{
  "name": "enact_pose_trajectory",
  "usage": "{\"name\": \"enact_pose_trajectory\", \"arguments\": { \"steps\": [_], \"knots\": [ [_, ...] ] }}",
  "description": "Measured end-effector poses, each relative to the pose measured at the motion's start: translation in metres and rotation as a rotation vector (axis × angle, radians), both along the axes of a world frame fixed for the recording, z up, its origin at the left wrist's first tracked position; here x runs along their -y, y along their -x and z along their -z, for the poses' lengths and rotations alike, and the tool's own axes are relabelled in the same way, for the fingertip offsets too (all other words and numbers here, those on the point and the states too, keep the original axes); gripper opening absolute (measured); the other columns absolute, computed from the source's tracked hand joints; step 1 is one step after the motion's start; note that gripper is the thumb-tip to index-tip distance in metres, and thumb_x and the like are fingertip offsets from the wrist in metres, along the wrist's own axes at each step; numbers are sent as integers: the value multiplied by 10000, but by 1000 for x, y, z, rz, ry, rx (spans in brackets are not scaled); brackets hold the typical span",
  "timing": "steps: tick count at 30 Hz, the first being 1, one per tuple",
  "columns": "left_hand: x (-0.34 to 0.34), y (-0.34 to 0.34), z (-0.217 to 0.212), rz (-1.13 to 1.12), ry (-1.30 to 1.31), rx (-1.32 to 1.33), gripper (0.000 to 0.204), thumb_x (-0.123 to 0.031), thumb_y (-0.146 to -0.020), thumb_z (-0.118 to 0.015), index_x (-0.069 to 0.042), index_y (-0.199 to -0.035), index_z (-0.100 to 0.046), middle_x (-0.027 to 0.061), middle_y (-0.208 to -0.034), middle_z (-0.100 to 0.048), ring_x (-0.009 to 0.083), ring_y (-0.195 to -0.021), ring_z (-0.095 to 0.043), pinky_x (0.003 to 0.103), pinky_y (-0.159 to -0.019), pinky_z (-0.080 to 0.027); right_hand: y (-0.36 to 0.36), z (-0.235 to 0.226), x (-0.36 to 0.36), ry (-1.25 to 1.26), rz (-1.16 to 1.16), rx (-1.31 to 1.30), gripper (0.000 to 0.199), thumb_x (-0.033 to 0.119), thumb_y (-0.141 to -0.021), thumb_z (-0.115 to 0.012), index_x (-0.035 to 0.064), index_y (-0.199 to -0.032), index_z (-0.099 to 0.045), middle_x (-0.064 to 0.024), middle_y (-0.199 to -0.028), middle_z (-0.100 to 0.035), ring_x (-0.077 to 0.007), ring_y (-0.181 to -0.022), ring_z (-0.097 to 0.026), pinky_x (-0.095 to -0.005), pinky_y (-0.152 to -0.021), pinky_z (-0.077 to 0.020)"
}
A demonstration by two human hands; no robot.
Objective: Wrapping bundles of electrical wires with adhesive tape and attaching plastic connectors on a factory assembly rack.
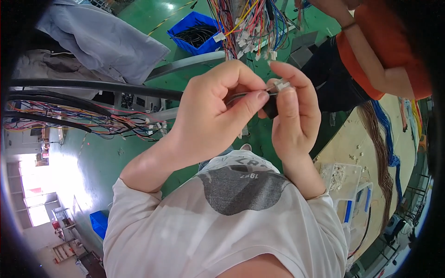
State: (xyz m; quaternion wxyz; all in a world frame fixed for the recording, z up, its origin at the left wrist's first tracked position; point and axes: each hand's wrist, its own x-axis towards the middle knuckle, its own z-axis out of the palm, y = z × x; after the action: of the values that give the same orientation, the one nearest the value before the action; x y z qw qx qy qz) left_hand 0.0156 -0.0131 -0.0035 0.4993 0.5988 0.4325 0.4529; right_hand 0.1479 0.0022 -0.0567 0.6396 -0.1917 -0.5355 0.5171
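Both of my hands meet in front of my chest. My left hand (222, 99) pinches a thin dark wire (238, 95) between thumb and forefinger. In my right hand (296, 104), thumb and forefinger grip a small white connector (281, 85). The wire's end is right at the connector; whether it sits inside cannot be made out. A small black piece (270, 109) shows below the connector, between the hands, its kind unclear. Beyond my fingers hangs a bundle of coloured wires (248, 28) with white connectors on their ends.
A blue bin (194, 32) of black parts stands on the green floor. Wire bundles (79, 113) run along a black rail (97, 85) at left. A person in orange (384, 46) works at upper right. On the table (352, 134) at right are clear plastic boxes (340, 178) and coloured wire hanks (378, 139).
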Motion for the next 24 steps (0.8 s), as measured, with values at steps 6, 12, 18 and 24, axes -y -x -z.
{"name": "enact_pose_trajectory", "arguments": {
  "steps": [6,12,18,24],
  "knots": [
    [-7,13,23,-278,-711,-561,68,-80,-743,-559,-71,-802,-527,91,-709,-510,241,-663,-538,315,-552,-429,9,2,-12,-87,158,405,104,57,-826,-461,0,-905,-497,-28,-853,-514,-63,-737,-456,-185,-638,-378],
    [-24,3,37,-189,-889,-551,148,-130,-714,-531,-22,-734,-432,110,-749,-448,268,-649,-524,348,-517,-422,-16,19,-33,-151,251,427,147,103,-833,-530,-28,-883,-487,-50,-811,-506,-94,-710,-469,-223,-636,-395],
    [-19,6,48,-216,-896,-714,150,-92,-691,-515,-2,-761,-418,113,-740,-425,279,-564,-518,357,-470,-415,-14,39,-48,-144,218,348,116,99,-824,-542,-10,-837,-504,-35,-812,-534,-72,-722,-476,-183,-651,-392],
    [-26,-1,48,-188,-759,-763,105,-80,-700,-517,9,-731,-474,131,-748,-477,294,-657,-537,379,-554,-427,-9,46,-50,-185,292,251,95,94,-819,-549,9,-841,-513,-30,-811,-536,-79,-720,-478,-190,-665,-390]
  ]
}}
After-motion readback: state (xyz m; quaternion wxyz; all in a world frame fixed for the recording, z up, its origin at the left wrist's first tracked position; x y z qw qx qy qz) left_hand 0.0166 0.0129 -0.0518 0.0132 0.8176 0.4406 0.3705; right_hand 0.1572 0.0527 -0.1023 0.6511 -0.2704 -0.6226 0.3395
